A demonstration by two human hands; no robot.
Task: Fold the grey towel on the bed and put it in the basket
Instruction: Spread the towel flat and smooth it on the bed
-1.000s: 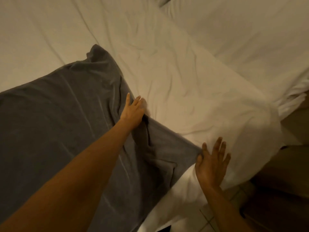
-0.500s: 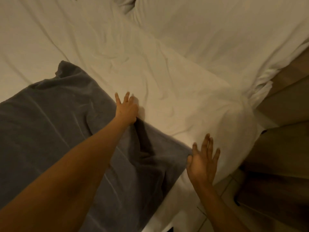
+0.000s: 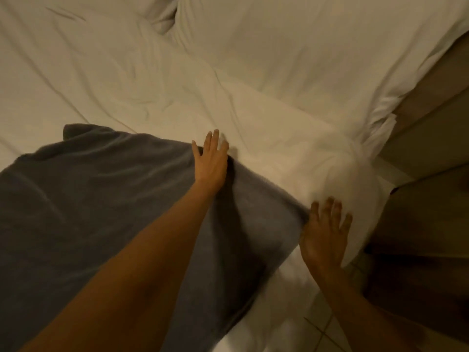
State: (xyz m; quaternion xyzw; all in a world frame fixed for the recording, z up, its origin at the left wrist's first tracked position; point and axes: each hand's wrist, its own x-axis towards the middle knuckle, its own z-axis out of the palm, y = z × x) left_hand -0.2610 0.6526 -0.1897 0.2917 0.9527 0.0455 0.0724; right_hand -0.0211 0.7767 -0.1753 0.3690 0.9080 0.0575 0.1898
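Smoothed flatter since a moment ago: grey towel, far corner no longer humped so high, left-hand crease gone shallow. White-sheeted bed wrinkled, filling most of the view. Towel spread across the bed's near left part, right edge running toward the mattress corner. Left hand flat on the towel's far edge, fingers spread, pinching nothing. Right hand flat at the towel's near right corner, fingers spread, touching cloth and sheet. Tiled floor below.
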